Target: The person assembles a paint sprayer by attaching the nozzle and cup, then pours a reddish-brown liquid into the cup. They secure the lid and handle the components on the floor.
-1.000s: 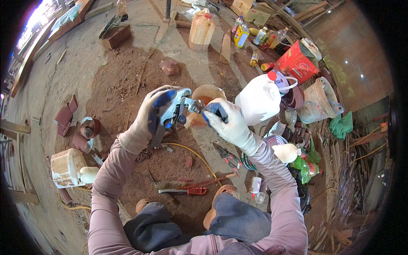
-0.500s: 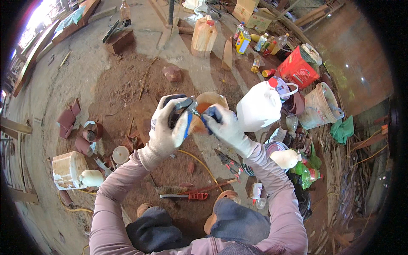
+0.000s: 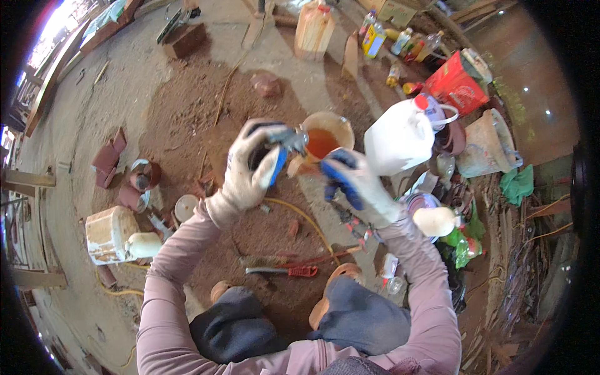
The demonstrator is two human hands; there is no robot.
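My left hand (image 3: 240, 172), in a white glove with a blue palm, grips a small dark tool (image 3: 279, 135) with a metallic end (image 3: 299, 141). What kind of tool it is cannot be made out. To its right, apart from it, my right hand (image 3: 365, 184) wears a matching glove. Its blue fingers curl inward; whether something small sits in them is hidden. Just beyond both hands stands a pale round tub (image 3: 340, 124) with orange-brown liquid (image 3: 320, 143) in it. A white jug with a red cap (image 3: 400, 137) stands beside my right hand.
A red-handled brush or saw-like tool (image 3: 302, 271) lies before my feet, with pliers (image 3: 359, 229) to its right. A yellow hose (image 3: 306, 219) curves over the dirt. Buckets, such as a stained one (image 3: 484, 147), and several bottles crowd the right. A whitish container (image 3: 109, 234) stands left.
My right hand has drawn away from the metallic end, moving right and toward me. My left hand still holds the dark tool. The whole view has shifted slightly.
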